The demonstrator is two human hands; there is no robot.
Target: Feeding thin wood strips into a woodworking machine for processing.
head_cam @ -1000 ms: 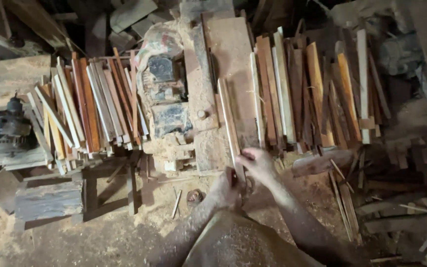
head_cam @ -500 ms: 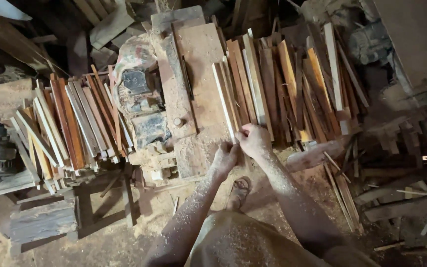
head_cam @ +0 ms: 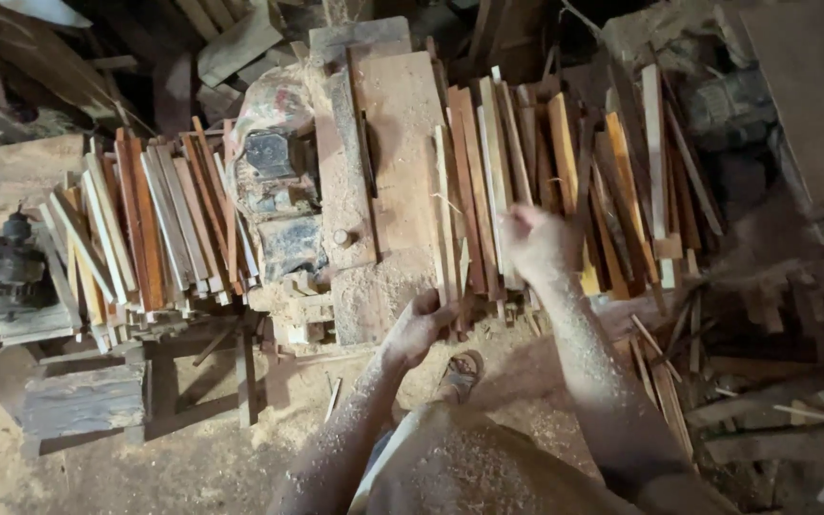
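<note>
The left hand (head_cam: pixel 420 326) is closed around the near end of a pale wooden strip (head_cam: pixel 444 215), which lies lengthwise on the sawdust-covered tabletop (head_cam: pixel 398 124) beside a stack of strips (head_cam: pixel 565 172). The right hand (head_cam: pixel 534 240) is blurred over that stack, fingers curled; whether it grips a strip cannot be told. Another pile of strips (head_cam: pixel 150 224) lies left of the machine (head_cam: pixel 274 191).

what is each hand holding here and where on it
The left hand grips the near end of a pale wooden strip lying on the saw table. The right hand is blurred over the strip pile; any hold cannot be told.
</note>
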